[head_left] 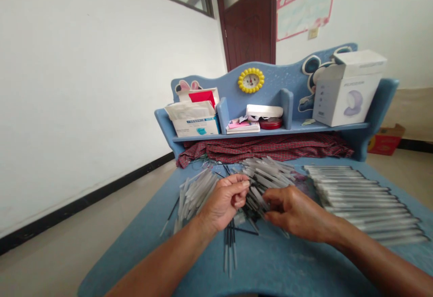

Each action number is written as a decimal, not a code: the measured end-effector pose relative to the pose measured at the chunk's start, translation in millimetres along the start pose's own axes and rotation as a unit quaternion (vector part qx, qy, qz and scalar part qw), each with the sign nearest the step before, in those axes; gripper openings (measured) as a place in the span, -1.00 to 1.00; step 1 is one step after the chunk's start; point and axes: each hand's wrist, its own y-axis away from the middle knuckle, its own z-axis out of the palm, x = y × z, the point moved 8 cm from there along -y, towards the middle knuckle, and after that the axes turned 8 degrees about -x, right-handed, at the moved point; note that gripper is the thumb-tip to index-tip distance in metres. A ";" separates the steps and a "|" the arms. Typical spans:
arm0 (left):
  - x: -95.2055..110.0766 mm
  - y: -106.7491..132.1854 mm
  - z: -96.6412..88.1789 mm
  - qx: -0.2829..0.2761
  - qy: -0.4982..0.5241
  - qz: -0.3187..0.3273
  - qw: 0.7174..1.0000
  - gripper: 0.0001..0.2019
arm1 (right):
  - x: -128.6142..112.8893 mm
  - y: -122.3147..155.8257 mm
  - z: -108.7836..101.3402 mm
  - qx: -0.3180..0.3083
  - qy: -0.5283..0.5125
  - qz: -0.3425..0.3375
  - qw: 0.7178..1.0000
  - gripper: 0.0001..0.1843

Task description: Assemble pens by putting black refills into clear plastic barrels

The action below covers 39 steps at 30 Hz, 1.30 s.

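Observation:
My left hand [225,201] is closed in a pinch above the middle of the blue table, a small dark tip showing at its fingertips. My right hand [292,209], slightly blurred, curls its fingers and thumb just to the right. A translucent plastic tube [259,197] runs towards its fingers, whose grip is partly hidden. Beneath and around both hands lie thin black-and-clear sticks like pen refills [230,247]. A pile of translucent tubes [198,193] is left of my left hand, and another pile of tubes [267,171] lies behind the hands.
Dark-ended sticks in translucent tubes [365,202] lie side by side at the right. A blue shelf [270,130] backs the table [135,261], carrying a mask box [198,125], a white carton [348,92] and a red round tin [270,123]. Checked cloth [264,148] is bunched under it.

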 end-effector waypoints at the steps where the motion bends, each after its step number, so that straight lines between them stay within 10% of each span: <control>1: -1.0 1.1 1.1 -0.001 0.013 -0.002 1.000 -0.73 | -0.5 -0.2 2.7 -0.005 -0.004 0.000 1.000 -0.81; 39: -6.4 7.2 2.1 0.018 0.047 0.009 0.999 -0.73 | 8.2 -5.5 19.4 -0.003 -0.125 0.013 0.992 -0.90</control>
